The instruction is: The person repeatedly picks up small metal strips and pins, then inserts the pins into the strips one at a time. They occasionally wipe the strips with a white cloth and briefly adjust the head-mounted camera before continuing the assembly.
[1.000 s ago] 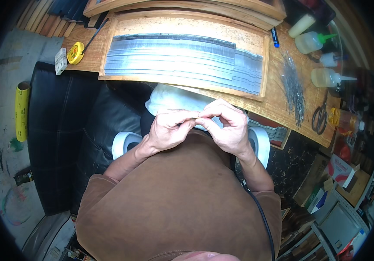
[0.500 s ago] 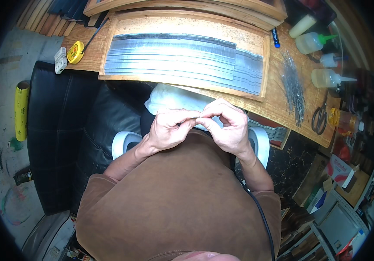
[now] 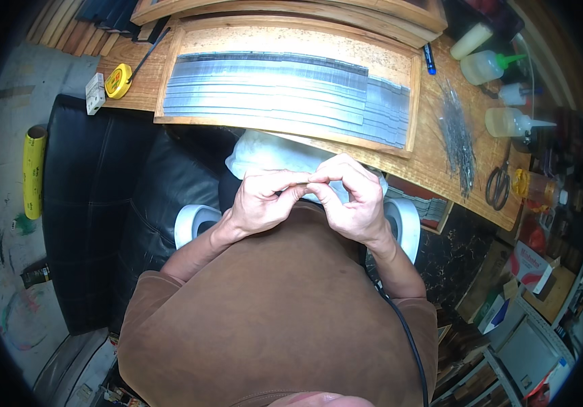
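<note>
Left hand (image 3: 261,197): its thumb and pointing finger are pressed together, and they seem to pinch a tiny thin piece (image 3: 304,183).
Right hand (image 3: 359,202): its thumb and pointing finger close in a ring, with the tips right up against the left tips, and look pinched on that same bit.
Thin piece: right between the fingers, in front of the brown shirt (image 3: 278,305); most of it is hidden, so I can't tell what it is.
White bag (image 3: 261,154): just ahead of the fingers, and lower down.
Wooden tray (image 3: 414,102): ahead of the fingers, on the table (image 3: 428,141), with rows of flat gray strips (image 3: 264,88) inside.
Wire pile (image 3: 457,139): ahead of the fingers and off to the right, a messy heap of thin gray bits.
Scissors (image 3: 498,186): well to the right of the fingers, near the table's edge.
Tape measure (image 3: 118,83): yellow, well ahead of the fingers and to the left.
Pinching step: it looks like close-up work, with both hands busy on one small bit.
Next pinch: I think it calls for slow, gentle fingers, with one hand holding firm while the other makes tiny moves.
</note>
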Motion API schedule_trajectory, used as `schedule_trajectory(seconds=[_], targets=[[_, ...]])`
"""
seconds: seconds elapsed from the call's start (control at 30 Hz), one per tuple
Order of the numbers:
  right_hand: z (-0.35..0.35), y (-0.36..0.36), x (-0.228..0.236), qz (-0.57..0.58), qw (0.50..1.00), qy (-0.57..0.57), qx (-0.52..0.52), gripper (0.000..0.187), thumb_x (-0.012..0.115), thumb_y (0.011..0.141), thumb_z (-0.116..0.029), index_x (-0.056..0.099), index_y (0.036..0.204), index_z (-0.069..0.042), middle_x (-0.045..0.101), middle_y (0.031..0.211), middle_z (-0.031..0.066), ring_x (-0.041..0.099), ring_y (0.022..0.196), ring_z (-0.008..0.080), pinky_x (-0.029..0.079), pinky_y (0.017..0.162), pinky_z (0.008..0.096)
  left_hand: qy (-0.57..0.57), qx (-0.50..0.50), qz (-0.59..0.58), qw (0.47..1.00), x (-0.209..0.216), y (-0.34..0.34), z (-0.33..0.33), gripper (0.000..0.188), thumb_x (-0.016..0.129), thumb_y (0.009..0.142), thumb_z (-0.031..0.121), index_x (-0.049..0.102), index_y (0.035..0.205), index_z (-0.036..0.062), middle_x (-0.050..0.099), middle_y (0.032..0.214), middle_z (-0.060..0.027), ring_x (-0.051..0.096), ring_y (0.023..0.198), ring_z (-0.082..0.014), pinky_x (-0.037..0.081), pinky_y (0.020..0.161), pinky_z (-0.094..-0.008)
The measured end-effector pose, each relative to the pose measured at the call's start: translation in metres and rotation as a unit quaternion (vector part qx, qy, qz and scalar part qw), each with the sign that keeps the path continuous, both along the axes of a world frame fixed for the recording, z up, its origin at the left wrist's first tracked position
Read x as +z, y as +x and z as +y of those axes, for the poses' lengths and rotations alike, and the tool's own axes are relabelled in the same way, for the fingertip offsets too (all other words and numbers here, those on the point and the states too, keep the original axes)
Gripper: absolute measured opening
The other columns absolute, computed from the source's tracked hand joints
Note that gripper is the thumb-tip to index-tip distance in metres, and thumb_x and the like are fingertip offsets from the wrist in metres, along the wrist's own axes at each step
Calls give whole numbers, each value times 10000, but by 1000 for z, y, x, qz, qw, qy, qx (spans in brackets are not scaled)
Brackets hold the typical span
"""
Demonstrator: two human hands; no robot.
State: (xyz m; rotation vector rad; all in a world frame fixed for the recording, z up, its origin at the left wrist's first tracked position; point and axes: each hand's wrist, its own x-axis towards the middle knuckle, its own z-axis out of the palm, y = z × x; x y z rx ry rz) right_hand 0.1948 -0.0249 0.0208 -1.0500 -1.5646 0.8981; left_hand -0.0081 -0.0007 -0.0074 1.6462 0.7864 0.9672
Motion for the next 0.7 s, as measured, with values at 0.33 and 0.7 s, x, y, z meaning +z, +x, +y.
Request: schedule_trajectory(seconds=[0.33, 0.7], targets=[[-1, -2, -2, 4, 1000, 19, -9, 98, 774, 891, 74, 720, 956, 26, 713, 903, 117, 695, 757, 206, 553, 692, 311, -1, -12, 23, 1000, 3, -3, 2, 254, 726, 936, -99, 806, 1167, -28, 833, 997, -161, 800, 848, -202, 618, 770, -296], [-2, 12, 18, -47, 997, 26, -53, 102, 743, 879, 104, 701, 938, 31, 691, 890, 116, 680, 759, 214, 546, 682, 317, -10, 9, -13, 1000, 8, 9, 0, 220, 736, 960, -78, 808, 1162, -31, 835, 1010, -161, 804, 883, -181, 628, 790, -280]])
